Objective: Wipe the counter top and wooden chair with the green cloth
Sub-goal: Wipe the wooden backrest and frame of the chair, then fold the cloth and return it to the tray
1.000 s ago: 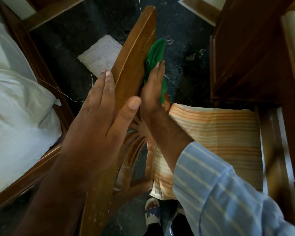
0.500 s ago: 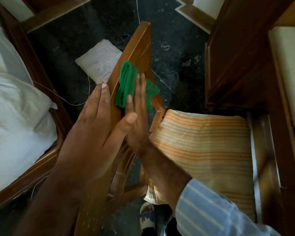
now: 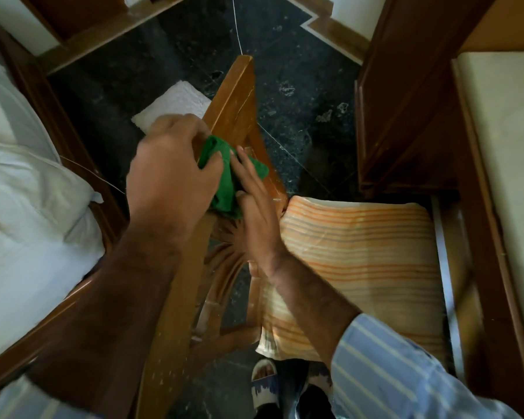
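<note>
The dark stone floor (image 3: 300,95) fills the middle of the view, hemmed by a bed with white bedding (image 3: 28,189) on the left and dark wooden furniture (image 3: 406,101) on the right, so the open room is a narrow lane of floor running away from the person. In that lane stands the wooden chair (image 3: 233,95), seen from above: the top rail of its back runs as a long slanted bar from the lower left of centre up to a squared end near the top of the view, and its striped orange seat cushion (image 3: 360,261) lies to the right, close against the furniture. A white mat (image 3: 173,107) lies on the floor just left of the rail, partly hidden by it. The left hand (image 3: 170,179) comes over the rail from the left, its fingers (image 3: 212,166) curled and closed on the green cloth (image 3: 224,189). The right hand (image 3: 254,213) lies on the rail's right side with its fingers (image 3: 242,164) extended flat against the cloth, pressing rather than gripping. The cloth is bunched about halfway along the rail, draped over its edge, its longer axis roughly following the rail, one corner poking out to the right past the fingertips. A sandalled foot (image 3: 263,385) shows on the floor beneath the chair.
</note>
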Action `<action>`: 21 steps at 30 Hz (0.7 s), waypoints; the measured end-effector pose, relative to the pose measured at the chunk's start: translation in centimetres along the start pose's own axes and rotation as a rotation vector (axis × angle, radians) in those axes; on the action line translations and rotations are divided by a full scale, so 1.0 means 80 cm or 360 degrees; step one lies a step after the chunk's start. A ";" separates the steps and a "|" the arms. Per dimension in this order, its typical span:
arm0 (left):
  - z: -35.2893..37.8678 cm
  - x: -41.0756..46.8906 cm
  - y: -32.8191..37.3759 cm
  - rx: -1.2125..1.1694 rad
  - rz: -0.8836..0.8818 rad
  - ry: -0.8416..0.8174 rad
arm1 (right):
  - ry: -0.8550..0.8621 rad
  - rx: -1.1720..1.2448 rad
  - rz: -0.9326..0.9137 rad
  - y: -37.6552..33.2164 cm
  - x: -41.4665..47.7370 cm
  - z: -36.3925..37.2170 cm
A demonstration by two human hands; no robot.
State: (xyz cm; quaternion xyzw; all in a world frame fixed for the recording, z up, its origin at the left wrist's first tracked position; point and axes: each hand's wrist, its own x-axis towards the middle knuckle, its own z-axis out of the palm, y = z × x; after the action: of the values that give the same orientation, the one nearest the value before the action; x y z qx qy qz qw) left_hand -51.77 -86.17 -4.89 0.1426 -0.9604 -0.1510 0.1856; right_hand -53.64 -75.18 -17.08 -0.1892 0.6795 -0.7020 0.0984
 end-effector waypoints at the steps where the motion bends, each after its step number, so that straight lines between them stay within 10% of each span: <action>1: 0.000 0.005 -0.001 0.0021 0.0002 -0.0003 | -0.0024 -0.0025 0.0024 0.005 0.005 -0.006; 10: -0.016 0.002 0.008 -0.0123 0.0167 -0.0060 | -0.0225 -0.0771 0.0418 -0.003 0.053 -0.096; 21: 0.004 -0.023 0.126 -0.1194 -0.0281 -0.0517 | 0.0405 0.0550 0.0810 -0.100 -0.083 -0.285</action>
State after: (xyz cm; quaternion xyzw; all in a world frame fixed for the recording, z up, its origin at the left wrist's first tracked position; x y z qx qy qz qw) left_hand -52.48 -76.30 -2.32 0.1213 -0.8397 -0.5262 0.0572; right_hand -55.76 -51.16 -10.18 0.0953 0.5827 -0.7777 0.2155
